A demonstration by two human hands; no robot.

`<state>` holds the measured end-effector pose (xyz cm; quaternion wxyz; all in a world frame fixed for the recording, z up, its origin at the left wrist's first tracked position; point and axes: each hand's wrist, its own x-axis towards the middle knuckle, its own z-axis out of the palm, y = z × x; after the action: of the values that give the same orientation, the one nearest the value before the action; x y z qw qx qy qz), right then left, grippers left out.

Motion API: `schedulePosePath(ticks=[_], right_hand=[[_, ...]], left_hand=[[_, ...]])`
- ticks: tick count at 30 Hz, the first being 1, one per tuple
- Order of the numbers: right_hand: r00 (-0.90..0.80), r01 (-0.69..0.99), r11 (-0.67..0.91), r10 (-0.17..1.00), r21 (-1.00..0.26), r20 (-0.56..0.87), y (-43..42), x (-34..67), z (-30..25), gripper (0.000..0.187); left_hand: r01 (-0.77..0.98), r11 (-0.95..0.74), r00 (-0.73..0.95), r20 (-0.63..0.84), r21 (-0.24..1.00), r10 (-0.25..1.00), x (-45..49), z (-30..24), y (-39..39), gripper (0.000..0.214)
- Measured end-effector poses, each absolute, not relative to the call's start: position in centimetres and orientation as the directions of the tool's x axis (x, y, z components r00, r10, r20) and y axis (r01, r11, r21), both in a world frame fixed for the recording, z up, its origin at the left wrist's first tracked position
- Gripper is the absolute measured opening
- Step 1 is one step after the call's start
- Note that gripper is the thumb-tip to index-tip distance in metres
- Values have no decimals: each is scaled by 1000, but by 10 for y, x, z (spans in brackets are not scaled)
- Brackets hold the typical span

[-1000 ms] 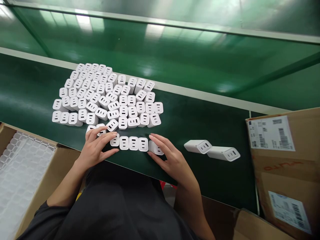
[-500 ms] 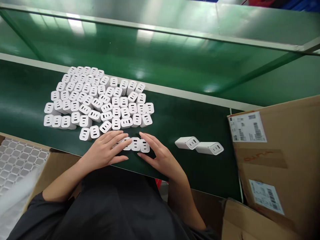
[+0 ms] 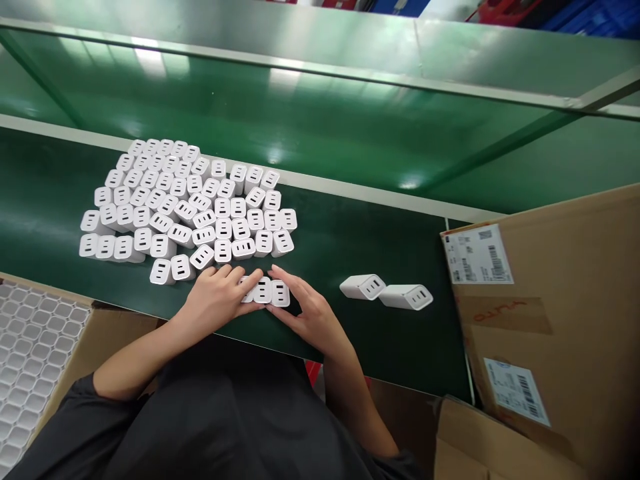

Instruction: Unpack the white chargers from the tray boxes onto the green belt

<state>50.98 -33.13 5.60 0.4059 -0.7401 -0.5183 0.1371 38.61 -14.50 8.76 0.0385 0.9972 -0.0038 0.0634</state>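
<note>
Close to the table's front edge, a short row of white USB chargers [image 3: 263,291] stands upright with the port faces up. My left hand [image 3: 216,293] wraps round the left part of this row, its fingers behind and thumb in front, hiding some of the chargers. At the right end, my right hand [image 3: 313,313] pinches the row, fingertips at the back and thumb at the front of the last charger [image 3: 281,293]. A large cluster of standing white chargers [image 3: 204,219] fills the table just behind my left hand, several of them turned or leaning.
Two chargers [image 3: 406,297] lie on their sides to the right on the green table [image 3: 330,233]. A labelled cardboard box [image 3: 545,267] borders the right end. At lower left is a white tray with square cells [image 3: 35,360]. A green panel [image 3: 300,127] rises behind.
My left hand has closed round the row, its fingers curling in and its thumb moving to the front of the chargers. My right hand stays at the row's right end. The view has shifted slightly.
</note>
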Motion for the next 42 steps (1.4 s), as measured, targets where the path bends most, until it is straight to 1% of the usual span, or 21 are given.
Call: schedulePosePath(ticks=[3,5,6,8,10,11,13,14,16,18,20,23,26,28,30,31,33,35,37,39,42], right_hand=[[453,648,-166,869,-743,200,-332,509,53,65],[460,657,-186,867,-731,193,-333,508,52,66],[459,674,-188,864,-714,206,-333,507,53,67],[464,732,-172,835,-659,297,-333,506,56,69],[463,791,-122,759,-599,457,-332,503,64,69],[449,812,-80,718,-578,532,-330,501,70,68],[376,838,32,692,-545,617,-323,494,84,69],[315,843,95,712,-530,628,-318,490,91,70],[159,842,210,783,-496,601,-304,480,104,72],[-4,831,297,849,-470,529,-289,468,112,76],[-125,822,343,888,-455,443,-274,454,113,78],[-217,825,387,890,-413,400,-255,428,102,75],[-305,786,492,835,-374,457,-232,398,87,70],[-370,721,577,789,-384,491,-213,375,79,68],[-424,647,644,749,-409,509,-193,351,72,67],[-448,617,667,734,-418,510,-183,340,69,66],[-483,587,690,718,-423,501,-166,321,63,66],[-504,585,698,712,-414,489,-151,307,56,65],[-527,583,706,705,-403,474,-139,297,47,64],[-553,572,720,692,-392,464,-131,291,39,63],[-580,558,732,681,-390,447,-123,284,29,60]], left_hand=[[-59,-985,971,239,159,-20,384,84,-140,46],[-65,-950,950,310,306,34,378,85,-136,45],[-50,-903,940,325,427,102,375,86,-135,47],[3,-666,905,281,746,320,366,90,-136,55],[17,-177,839,82,984,537,359,93,-141,65],[-3,105,807,-59,994,587,356,95,-144,69],[-65,550,769,-309,833,560,352,97,-152,73],[-85,684,761,-396,724,514,351,97,-155,73],[-114,823,744,-501,557,442,345,96,-161,71],[-160,868,698,-568,469,435,335,91,-166,70],[-259,850,595,-617,459,515,321,83,-173,69],[-412,740,400,-624,532,671,293,68,-184,67],[-441,654,320,-573,615,754,257,57,-187,68],[-359,537,273,-464,763,843,224,54,-183,67],[-177,300,206,-263,938,943,179,57,-175,62],[-54,167,161,-157,984,974,150,60,-170,58],[237,-13,7,11,972,1000,80,66,-158,51],[552,63,-236,83,831,968,-3,73,-146,48],[723,306,-529,210,619,822,-93,80,-136,50],[668,480,-697,255,569,670,-175,88,-128,54],[561,611,-811,223,558,541,-264,97,-120,57]])
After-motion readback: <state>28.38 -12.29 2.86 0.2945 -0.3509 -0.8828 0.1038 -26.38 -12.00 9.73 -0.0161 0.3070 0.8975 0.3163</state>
